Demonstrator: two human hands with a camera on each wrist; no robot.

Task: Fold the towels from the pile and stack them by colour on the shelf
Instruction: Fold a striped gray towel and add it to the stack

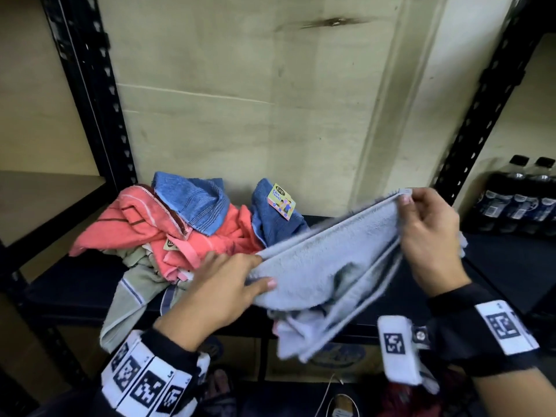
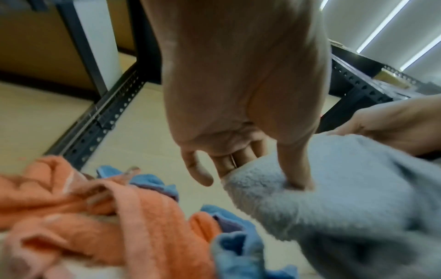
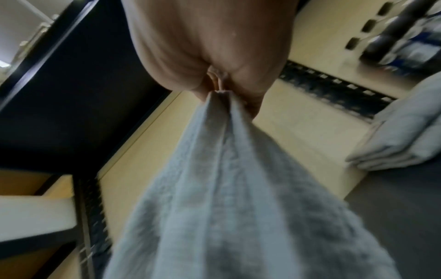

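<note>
A light grey towel (image 1: 325,266) hangs stretched between my hands above the front edge of the black shelf (image 1: 75,284). My left hand (image 1: 264,270) pinches its lower left end between thumb and fingers, as the left wrist view shows at the left hand (image 2: 260,169) on the grey towel (image 2: 346,207). My right hand (image 1: 409,203) pinches the raised right corner; the right hand (image 3: 222,90) holds two doubled edges of the grey towel (image 3: 226,198). The pile lies left on the shelf: coral towels (image 1: 144,224), blue towels (image 1: 195,200) and a pale green towel (image 1: 132,296).
Folded grey towels (image 3: 405,136) lie on the shelf to the right. Black perforated uprights (image 1: 90,100) frame the bay, with a beige back panel behind. Dark bottles (image 1: 517,200) stand in the neighbouring bay at right. A cardboard box (image 1: 331,362) sits below.
</note>
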